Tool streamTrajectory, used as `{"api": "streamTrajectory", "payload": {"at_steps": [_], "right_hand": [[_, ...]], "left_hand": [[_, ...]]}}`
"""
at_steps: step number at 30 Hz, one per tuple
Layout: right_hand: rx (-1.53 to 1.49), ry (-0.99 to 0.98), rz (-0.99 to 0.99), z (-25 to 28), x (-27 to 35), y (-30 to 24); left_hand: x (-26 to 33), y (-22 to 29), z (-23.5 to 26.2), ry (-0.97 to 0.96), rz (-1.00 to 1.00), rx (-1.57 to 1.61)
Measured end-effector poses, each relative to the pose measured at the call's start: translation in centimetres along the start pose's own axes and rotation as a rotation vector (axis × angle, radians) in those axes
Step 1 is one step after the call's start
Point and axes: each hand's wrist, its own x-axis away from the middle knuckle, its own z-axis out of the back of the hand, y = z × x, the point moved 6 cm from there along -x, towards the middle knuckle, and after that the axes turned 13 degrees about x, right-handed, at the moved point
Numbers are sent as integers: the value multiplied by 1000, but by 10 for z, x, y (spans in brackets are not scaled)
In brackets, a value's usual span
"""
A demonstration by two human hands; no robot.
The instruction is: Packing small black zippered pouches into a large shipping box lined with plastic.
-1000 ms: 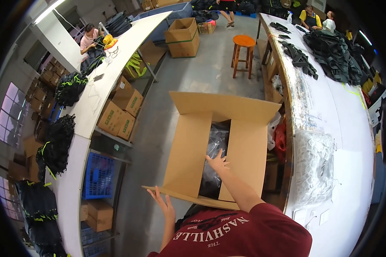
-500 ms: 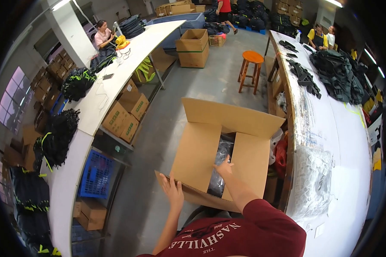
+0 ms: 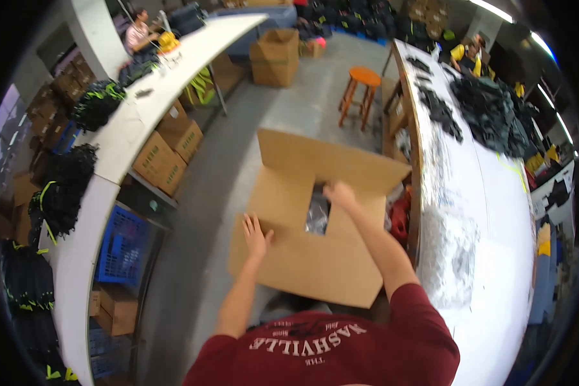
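An open cardboard box stands on the floor in front of me. Its two side flaps are folded inward, the near flap lies over them, and the far flap stands up. Through the gap between the flaps shows clear plastic wrapping over something dark. My left hand rests open on the left part of the near flap, fingers spread. At the far end of the gap, by the foot of the far flap, my right hand is curled closed. Its fingertips are blurred and partly hidden.
A long white table with black bundles runs along the left. To the right, a white-topped table bears a pile of clear plastic bags and dark straps. An orange stool and an open carton stand ahead. Other people work farther back.
The near flap has folded down over the side flaps under my left hand. My right hand has moved away from me along the gap, its fingers now curled. The whole view has shifted slightly.
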Motion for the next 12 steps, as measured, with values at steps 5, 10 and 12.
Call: {"api": "streamTrajectory", "payload": {"at_steps": [5, 10, 12], "right_hand": [[324, 583, 49, 120, -26, 29], [574, 308, -94, 114, -48, 67], [289, -167, -221, 88, -47, 67]], "left_hand": [[-27, -21, -43, -211, 66, -187], [-35, -47, -76, -390, 240, -293], [-30, -61, -74, -307, 223, -343]]}}
